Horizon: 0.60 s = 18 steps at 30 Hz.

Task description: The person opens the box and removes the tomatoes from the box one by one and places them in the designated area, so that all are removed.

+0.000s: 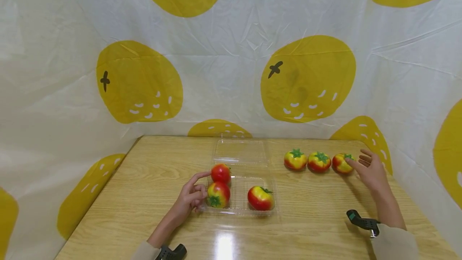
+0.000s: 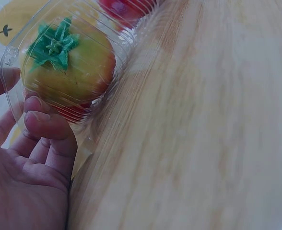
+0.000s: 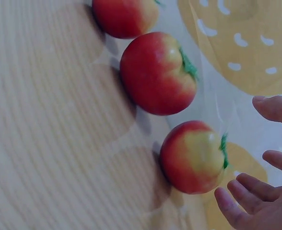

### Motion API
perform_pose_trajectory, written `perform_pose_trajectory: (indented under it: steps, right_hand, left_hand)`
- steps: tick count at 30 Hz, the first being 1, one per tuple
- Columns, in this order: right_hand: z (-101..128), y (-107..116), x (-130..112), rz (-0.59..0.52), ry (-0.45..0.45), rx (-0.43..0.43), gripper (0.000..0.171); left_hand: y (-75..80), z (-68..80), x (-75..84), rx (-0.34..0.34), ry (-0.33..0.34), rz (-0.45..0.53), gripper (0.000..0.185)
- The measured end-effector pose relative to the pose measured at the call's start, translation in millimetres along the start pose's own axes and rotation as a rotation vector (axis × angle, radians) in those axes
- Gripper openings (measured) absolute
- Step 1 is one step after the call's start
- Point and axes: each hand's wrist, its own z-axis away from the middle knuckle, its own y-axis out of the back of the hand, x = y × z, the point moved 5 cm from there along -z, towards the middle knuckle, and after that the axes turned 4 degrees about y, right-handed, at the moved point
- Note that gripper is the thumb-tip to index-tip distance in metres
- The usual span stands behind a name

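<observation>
A clear plastic clamshell box lies on the table with its lid folded back. Inside are three toy tomatoes: a red one at the back left, a red-yellow one at the front left, and another on the right. My left hand pinches the box's left rim, beside the front-left tomato. Above the rightmost tomato of a row on the table, my right hand reaches with fingers spread, holding nothing.
Two more tomatoes, one on the left and one in the middle, complete the row right of the box. The wooden table ends at a white curtain printed with yellow fruit. Black wrist cameras sit on both forearms.
</observation>
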Motion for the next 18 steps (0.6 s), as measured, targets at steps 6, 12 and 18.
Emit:
perform_pose_trajectory:
  steps: [6, 12, 18]
  right_hand:
    - [0, 2, -9, 0.031, 0.006, 0.005, 0.092]
    - [0, 2, -25, 0.051, 0.057, 0.012, 0.091]
    - [4, 0, -42, 0.053, 0.126, 0.025, 0.086]
  left_hand:
    - [-0.1, -0.8, -1.2, 0.003, 0.008, -0.004, 0.06]
    - [0.3, -1.5, -1.7, 0.002, 0.002, -0.006, 0.06]
    - [0.3, -0.9, -0.2, 0.004, -0.001, 0.007, 0.062]
